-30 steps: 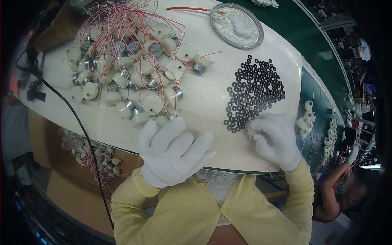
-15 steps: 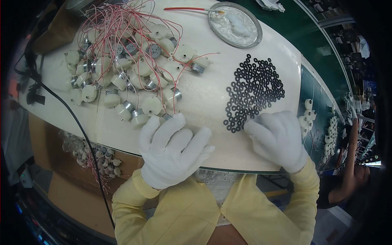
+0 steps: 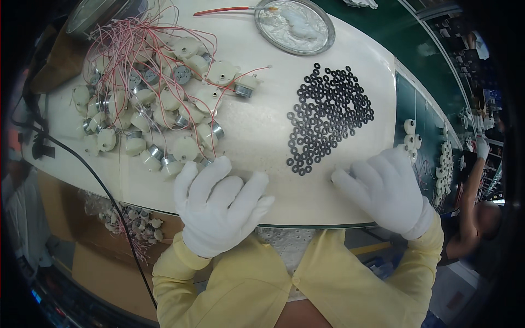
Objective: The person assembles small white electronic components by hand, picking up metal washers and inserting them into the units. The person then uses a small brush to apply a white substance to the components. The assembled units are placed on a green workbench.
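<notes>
My left hand (image 3: pixel 219 210), in a white glove, rests near the table's front edge with its fingers spread and slightly bent, holding nothing visible. Just beyond its fingertips is a pile of cream-coloured small motors (image 3: pixel 183 147) with silver cans and red and pale wires. My right hand (image 3: pixel 385 188), also gloved, is low over the table, its thumb apart from the bent fingers; nothing shows in it. Beyond and left of it, many small black rings (image 3: pixel 328 109) lie in a loose flat patch, apart from the hand.
A round metal dish (image 3: pixel 295 27) of whitish paste stands at the back, a red-handled brush (image 3: pixel 224 10) on its rim. A black cable (image 3: pixel 93 167) crosses the left edge. Below it, a cardboard box (image 3: pixel 104 240) holds more motors. Another person's arm (image 3: pixel 470 191) shows at far right.
My right hand has drawn away from the black rings toward the right, and its thumb has parted from the fingers. My left hand keeps its spread pose. The whole view has shifted slightly.
</notes>
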Tool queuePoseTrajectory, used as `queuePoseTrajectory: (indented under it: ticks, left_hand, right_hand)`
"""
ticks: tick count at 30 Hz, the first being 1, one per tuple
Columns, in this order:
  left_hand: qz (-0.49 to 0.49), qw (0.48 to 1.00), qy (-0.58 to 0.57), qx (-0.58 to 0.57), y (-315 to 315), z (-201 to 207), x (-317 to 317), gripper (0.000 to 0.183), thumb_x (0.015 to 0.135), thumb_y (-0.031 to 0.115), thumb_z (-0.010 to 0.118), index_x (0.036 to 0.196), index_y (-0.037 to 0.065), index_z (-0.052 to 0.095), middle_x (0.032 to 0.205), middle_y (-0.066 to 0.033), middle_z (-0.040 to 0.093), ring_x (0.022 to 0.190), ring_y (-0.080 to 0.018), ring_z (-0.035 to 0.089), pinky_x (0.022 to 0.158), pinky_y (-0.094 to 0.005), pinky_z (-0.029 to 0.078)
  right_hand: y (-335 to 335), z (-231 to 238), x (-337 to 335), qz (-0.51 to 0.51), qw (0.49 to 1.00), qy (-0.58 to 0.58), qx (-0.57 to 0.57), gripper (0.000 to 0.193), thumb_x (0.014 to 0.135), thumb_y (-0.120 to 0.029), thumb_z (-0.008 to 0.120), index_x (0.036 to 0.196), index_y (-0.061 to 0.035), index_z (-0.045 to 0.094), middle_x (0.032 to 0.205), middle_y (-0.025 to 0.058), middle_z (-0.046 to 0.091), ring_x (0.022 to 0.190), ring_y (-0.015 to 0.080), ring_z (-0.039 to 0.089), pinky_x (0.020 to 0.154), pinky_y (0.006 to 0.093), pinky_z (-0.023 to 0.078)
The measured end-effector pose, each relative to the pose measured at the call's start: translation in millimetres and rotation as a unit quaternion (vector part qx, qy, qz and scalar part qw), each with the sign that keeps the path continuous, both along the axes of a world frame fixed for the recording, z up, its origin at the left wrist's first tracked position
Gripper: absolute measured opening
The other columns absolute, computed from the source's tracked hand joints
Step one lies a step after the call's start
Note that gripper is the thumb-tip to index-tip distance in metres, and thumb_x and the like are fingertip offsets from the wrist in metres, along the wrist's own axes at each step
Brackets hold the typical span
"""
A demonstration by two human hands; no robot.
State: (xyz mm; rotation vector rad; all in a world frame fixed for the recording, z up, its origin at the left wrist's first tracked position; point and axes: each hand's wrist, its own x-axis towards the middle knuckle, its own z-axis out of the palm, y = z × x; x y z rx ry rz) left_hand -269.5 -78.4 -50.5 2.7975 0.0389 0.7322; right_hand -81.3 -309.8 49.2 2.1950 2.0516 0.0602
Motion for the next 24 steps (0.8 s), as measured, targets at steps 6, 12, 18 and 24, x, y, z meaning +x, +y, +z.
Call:
queuePoseTrajectory:
  ticks: [6,12,18,24]
  left_hand:
    - [-0.001,1.000,0.019,0.002,-0.3,2.5,-1.6,0.028,0.092,0.038,0.068,0.113,0.022,0.076,0.096,0.0016,0.060,0.118,-0.0280,0.056,0.112,-0.0561,0.034]
    - [-0.002,1.000,0.019,0.006,-0.6,4.2,0.5,0.027,0.091,0.034,0.069,0.113,0.021,0.075,0.096,0.0012,0.060,0.118,-0.0284,0.055,0.112,-0.0565,0.035]
    - [-0.011,1.000,0.014,0.007,-1.0,2.3,0.2,0.027,0.091,0.030,0.069,0.114,0.019,0.075,0.097,0.0001,0.061,0.118,-0.0294,0.055,0.112,-0.0565,0.035]
    - [-0.014,1.000,0.012,0.023,1.3,1.8,-0.5,0.029,0.090,0.035,0.071,0.114,0.020,0.075,0.094,0.0002,0.060,0.114,-0.0265,0.056,0.111,-0.0528,0.035]
  right_hand:
    - [5.6,-4.0,-6.6,0.015,1.000,-0.014,-0.011,0.035,0.070,-0.015,0.064,0.102,-0.0001,0.068,0.080,0.0033,0.049,0.071,0.0189,0.048,0.065,0.0343,0.039]
    - [0.3,-11.3,-33.8,-0.042,0.996,-0.072,0.003,0.031,0.073,-0.013,0.065,0.102,-0.0018,0.069,0.073,0.0033,0.049,0.065,0.0198,0.048,0.063,0.0343,0.039]
    - [-31.2,-39.3,-31.0,-0.248,0.955,0.096,0.130,0.021,0.089,-0.012,0.069,0.110,-0.0077,0.070,0.062,0.0023,0.052,0.059,0.0251,0.054,0.063,0.0385,0.042]
    - [-75.6,-56.5,-38.9,-0.393,0.904,0.069,0.152,0.032,0.090,-0.008,0.068,0.122,-0.0072,0.069,0.068,0.0043,0.057,0.062,0.0278,0.056,0.066,0.0400,0.043]
